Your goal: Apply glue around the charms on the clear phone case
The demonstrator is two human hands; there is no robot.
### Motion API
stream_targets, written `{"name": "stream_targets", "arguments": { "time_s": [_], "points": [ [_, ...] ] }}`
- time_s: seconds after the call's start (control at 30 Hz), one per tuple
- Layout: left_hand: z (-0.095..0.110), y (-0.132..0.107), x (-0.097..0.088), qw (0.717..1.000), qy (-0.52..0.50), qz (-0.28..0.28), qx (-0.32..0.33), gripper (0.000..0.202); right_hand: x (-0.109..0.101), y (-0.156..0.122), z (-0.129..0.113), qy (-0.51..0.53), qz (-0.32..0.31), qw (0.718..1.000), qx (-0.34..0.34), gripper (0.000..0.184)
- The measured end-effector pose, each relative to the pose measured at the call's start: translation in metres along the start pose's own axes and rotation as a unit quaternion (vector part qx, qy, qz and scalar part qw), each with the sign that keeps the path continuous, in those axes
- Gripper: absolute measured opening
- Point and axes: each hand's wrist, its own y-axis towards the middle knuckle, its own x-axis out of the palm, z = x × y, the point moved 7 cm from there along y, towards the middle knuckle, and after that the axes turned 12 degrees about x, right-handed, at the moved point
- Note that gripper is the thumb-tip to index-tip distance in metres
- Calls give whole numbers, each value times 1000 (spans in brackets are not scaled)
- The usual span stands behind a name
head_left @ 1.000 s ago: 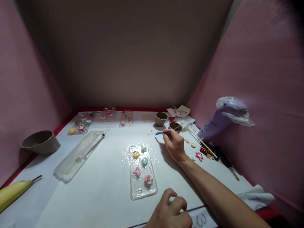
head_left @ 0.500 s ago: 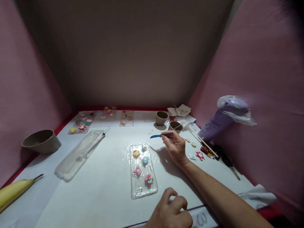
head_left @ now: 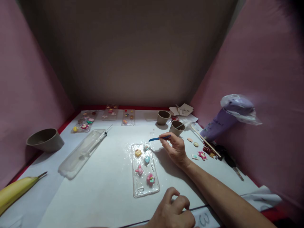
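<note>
My right hand (head_left: 174,148) pinches a small blue plastic modelling knife (head_left: 155,139), its tip above the top right corner of a clear phone case (head_left: 145,186). The case lies flat, coated with something glossy and clear. Stuck on it are a yellow charm (head_left: 138,153), a round pale charm (head_left: 146,146), a teal heart (head_left: 147,159), a pink bunny (head_left: 139,170) and a pink flower-like charm (head_left: 150,179). My left hand (head_left: 174,209) rests at the table's near edge beside the case's lower right corner, fingers loosely curled and apart, with nothing visible in them.
On the left are a clear case with a syringe (head_left: 83,153), a bowl (head_left: 46,142) and a banana (head_left: 19,191). Decorated cases (head_left: 128,117) line the back. Right: two cups (head_left: 163,117), a wooden stick (head_left: 205,141), loose charms (head_left: 202,155) and a purple bag (head_left: 217,125).
The view has shifted slightly, moving the scene a little to the right. The blue knife's tip has come slightly lower and closer to the round pale charm. My left hand stays in place.
</note>
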Motion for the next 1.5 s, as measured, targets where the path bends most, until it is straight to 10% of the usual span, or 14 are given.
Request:
{"name": "stream_targets", "arguments": {
  "time_s": [1.5],
  "points": [
    [-2, 2, -5, 998, -45, 32, -19, 25, 4, -1, -10, -54, -25, 997, -53, 8]
  ]
}}
